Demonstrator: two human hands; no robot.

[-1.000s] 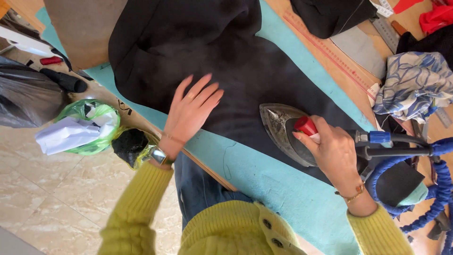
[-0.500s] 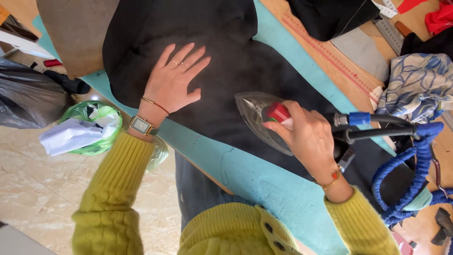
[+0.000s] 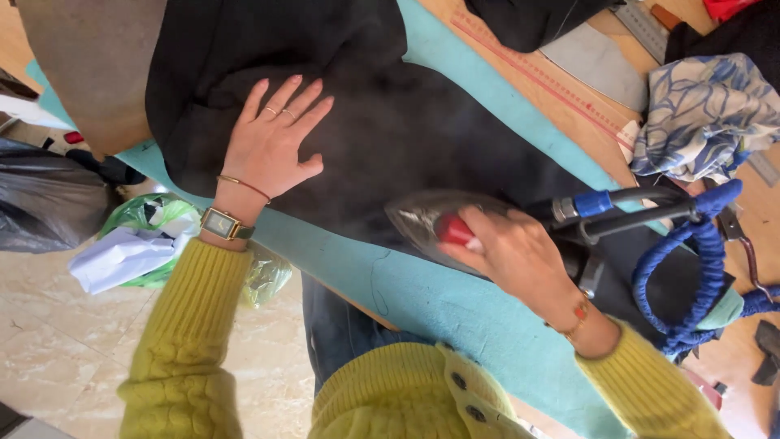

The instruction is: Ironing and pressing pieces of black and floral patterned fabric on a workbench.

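Green bag (image 3: 150, 215), black bag (image 3: 45, 203)

Iron (image 3: 422, 218) blurred; handle under right hand (image 3: 512, 252).

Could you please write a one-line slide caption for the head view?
Left hand flat on black fabric while right hand grips a steam iron on the teal board.

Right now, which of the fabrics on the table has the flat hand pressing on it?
The black cloth spread over the teal pad, under the left hand. The blue-and-white patterned fabric lies bunched at the far right, and another dark piece sits at the top, both untouched.
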